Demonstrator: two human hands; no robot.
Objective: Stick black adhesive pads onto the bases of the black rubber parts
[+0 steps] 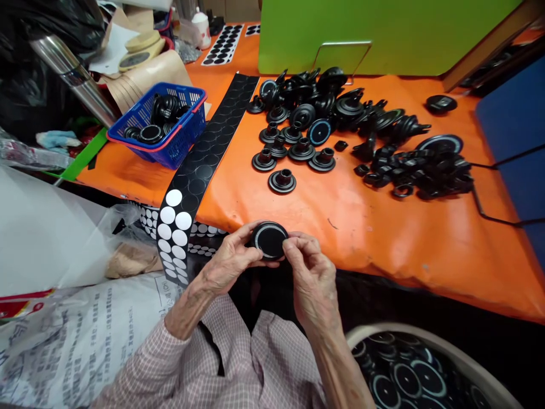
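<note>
A round black plastic disc (271, 238) with a pale ring on its face is held just off the table's front edge. My left hand (232, 255) grips its left side, thumb on the near rim and fingers around and beneath. My right hand (314, 270) is closed in a pinch at the disc's right rim. Left of my hands, a black strip of round stickers (203, 170) runs down the table and over its edge, with white circles showing at its lower end. Several black flanged parts (282, 181) stand on the table beyond the disc.
A blue basket (183, 136) with black parts stands at left. A heap of black parts (323, 96) and small black rings (421, 173) lie on the orange cover (323, 210). A pale tub (361, 332) of finished-looking discs is at lower right. A green board (383, 34) stands behind.
</note>
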